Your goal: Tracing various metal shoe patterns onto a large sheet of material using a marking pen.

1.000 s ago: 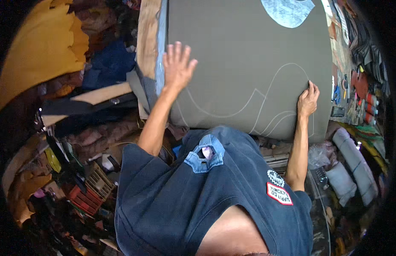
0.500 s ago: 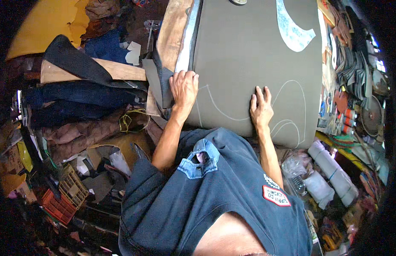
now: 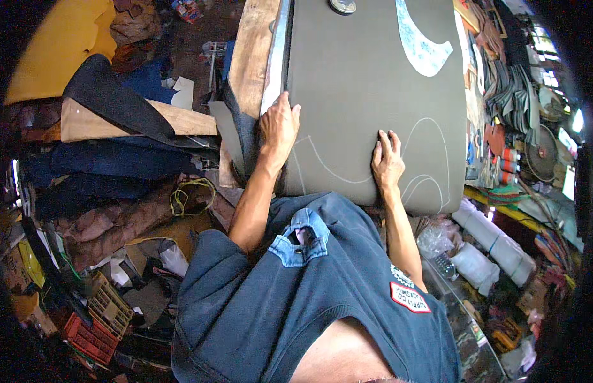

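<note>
A large grey-green sheet lies flat on a workbench in front of me, with white curved outlines drawn near its front edge. My left hand grips the sheet's left edge, fingers curled over it. My right hand rests palm down on the sheet next to the drawn curves, fingers together. A pale blue-white curved pattern piece lies on the far right part of the sheet. A small round object sits at the sheet's far edge.
A wooden board runs along the bench's left side. Dark and brown hides and a yellow sheet are piled on the floor at left. Crates stand lower left. Rolls and tools crowd the right side.
My view has moved nearer over the sheet. My left hand slid from flat on the sheet to its left edge. My right hand came inward from the right edge to the drawn curves.
</note>
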Action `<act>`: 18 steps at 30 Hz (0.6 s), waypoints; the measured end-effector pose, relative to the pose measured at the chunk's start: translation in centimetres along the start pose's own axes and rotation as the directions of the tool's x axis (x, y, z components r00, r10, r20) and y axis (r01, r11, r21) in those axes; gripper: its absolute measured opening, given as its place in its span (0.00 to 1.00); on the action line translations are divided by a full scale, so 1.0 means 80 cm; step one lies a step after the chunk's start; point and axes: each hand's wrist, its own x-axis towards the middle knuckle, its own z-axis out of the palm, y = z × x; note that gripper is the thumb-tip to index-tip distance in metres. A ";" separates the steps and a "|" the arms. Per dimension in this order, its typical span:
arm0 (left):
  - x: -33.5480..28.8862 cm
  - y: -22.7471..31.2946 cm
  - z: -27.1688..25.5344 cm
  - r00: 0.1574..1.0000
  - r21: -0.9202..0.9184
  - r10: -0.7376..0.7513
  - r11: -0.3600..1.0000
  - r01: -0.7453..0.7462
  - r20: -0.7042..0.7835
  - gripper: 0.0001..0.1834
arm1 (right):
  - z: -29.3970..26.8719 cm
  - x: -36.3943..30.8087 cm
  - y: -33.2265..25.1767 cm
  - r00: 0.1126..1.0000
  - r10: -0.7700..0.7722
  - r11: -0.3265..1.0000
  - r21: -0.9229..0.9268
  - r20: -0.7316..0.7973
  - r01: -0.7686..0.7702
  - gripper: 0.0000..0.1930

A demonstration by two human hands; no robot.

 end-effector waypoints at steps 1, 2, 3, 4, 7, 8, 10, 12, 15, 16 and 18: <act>0.002 0.002 -0.003 1.000 0.039 0.012 0.999 -0.013 0.014 0.19 | 0.000 0.000 0.000 1.000 -0.007 1.000 0.002 -0.011 0.007 0.16; 0.002 0.005 -0.005 0.998 0.079 0.013 0.997 -0.017 0.057 0.17 | 0.000 0.000 0.000 1.000 -0.005 1.000 0.004 -0.013 0.005 0.16; 0.001 0.009 -0.006 0.999 0.077 0.026 0.997 -0.028 0.030 0.17 | 0.000 0.000 0.000 1.000 -0.012 1.000 0.002 -0.022 0.013 0.16; 0.001 0.014 -0.006 0.996 0.011 0.086 0.996 -0.086 0.012 0.15 | 0.000 0.000 0.001 1.000 0.000 1.000 0.013 -0.014 0.001 0.16; -0.011 0.034 0.002 0.963 -0.072 0.266 0.961 -0.268 -0.035 0.13 | 0.000 0.002 0.002 1.000 -0.013 0.999 0.032 -0.016 0.013 0.16; -0.014 0.039 0.007 0.904 -0.088 0.423 0.900 -0.428 -0.064 0.13 | 0.000 0.002 0.002 1.000 -0.004 0.999 0.038 -0.022 0.005 0.16; -0.018 0.040 0.012 0.936 -0.034 0.341 0.940 -0.339 0.092 0.19 | 0.000 0.004 0.003 0.998 -0.045 0.997 0.062 -0.048 0.048 0.16; -0.020 0.037 0.016 0.965 0.314 0.257 0.914 -0.258 0.046 0.28 | 0.000 0.003 0.005 1.000 -0.012 0.998 0.054 -0.027 0.014 0.16; -0.022 0.032 0.018 0.981 0.319 0.192 0.929 -0.189 0.024 0.34 | 0.001 0.002 0.008 1.000 0.004 0.996 0.085 -0.007 -0.003 0.16; -0.023 0.031 0.017 0.990 0.330 0.131 0.934 -0.138 0.045 0.34 | 0.001 0.001 0.008 1.000 -0.005 0.996 0.088 -0.008 0.006 0.16; -0.020 0.031 0.015 0.992 0.332 0.121 0.935 -0.123 0.027 0.33 | 0.001 0.001 0.009 1.000 -0.015 0.996 0.085 -0.020 0.017 0.16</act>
